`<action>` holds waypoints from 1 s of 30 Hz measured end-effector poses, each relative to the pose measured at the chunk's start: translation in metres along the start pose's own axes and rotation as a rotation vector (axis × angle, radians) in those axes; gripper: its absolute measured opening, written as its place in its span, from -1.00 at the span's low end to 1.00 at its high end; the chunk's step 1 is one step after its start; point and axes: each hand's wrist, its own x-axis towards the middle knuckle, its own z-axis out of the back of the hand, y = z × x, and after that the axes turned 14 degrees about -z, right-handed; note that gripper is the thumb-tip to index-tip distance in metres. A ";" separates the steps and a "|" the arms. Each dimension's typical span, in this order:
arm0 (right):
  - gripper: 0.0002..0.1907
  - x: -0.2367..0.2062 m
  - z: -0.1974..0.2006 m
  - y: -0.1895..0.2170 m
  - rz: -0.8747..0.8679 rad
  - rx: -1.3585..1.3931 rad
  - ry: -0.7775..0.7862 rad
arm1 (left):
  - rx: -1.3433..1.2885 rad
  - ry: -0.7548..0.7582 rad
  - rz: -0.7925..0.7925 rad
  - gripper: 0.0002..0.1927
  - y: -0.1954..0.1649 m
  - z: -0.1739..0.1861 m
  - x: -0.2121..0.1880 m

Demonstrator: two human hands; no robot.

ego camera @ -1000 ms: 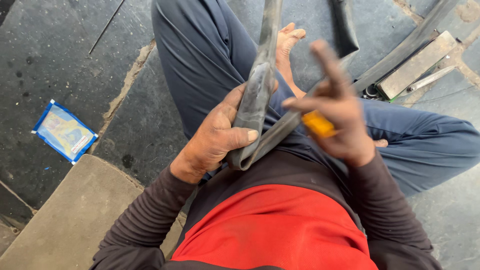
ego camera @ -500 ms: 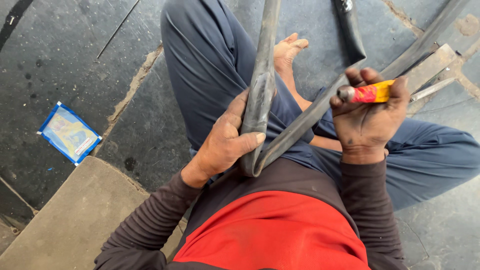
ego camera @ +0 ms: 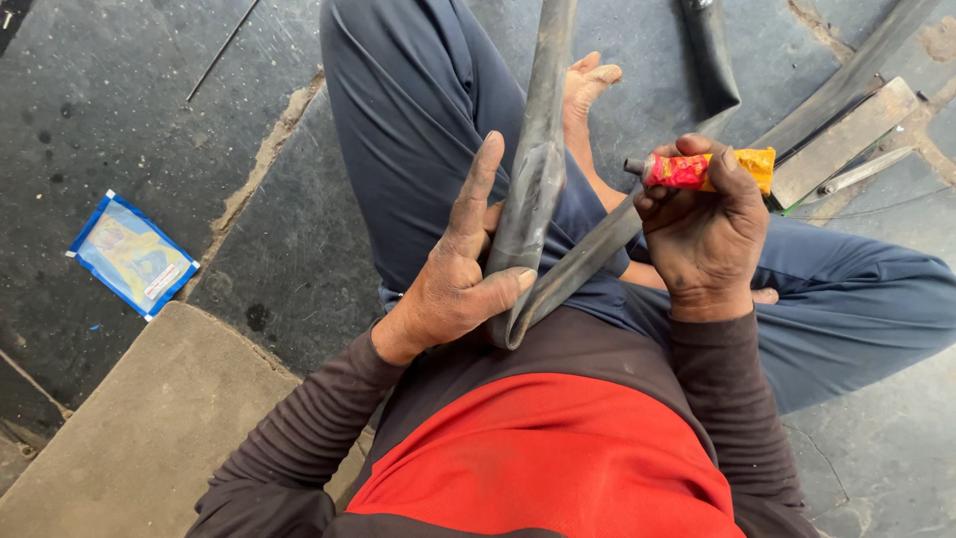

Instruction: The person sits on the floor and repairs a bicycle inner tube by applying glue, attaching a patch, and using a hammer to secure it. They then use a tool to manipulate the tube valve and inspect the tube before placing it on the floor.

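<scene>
The right hand (ego camera: 709,239) has swung outward and now grips a small red-and-yellow tube (ego camera: 707,169), nozzle toward the folded black inner tube (ego camera: 538,199). The left hand (ego camera: 458,274) pinches that fold over the lap, its forefinger newly straightened, so the rubber looks ready for glue. A blue-edged flat sachet (ego camera: 131,255) lies on the stone floor (ego camera: 129,110) far left.

Dark stone floor (ego camera: 119,110) (cracked), blue packet (ego camera: 132,256), metal bar (ego camera: 842,143)

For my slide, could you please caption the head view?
Seated person's left hand folds a black rubber tube while the right hand holds a red-and-yellow squeeze tube.
</scene>
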 end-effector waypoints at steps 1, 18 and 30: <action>-0.66 0.000 -0.001 0.000 -0.007 0.023 0.007 | -0.006 -0.003 0.004 0.16 0.000 0.000 0.000; -0.66 0.007 0.009 -0.003 -0.056 0.100 -0.037 | -0.012 -0.073 0.135 0.16 0.005 0.003 0.010; -0.67 0.009 0.008 -0.007 -0.064 0.100 -0.068 | -0.209 -0.091 0.265 0.01 0.005 0.001 0.013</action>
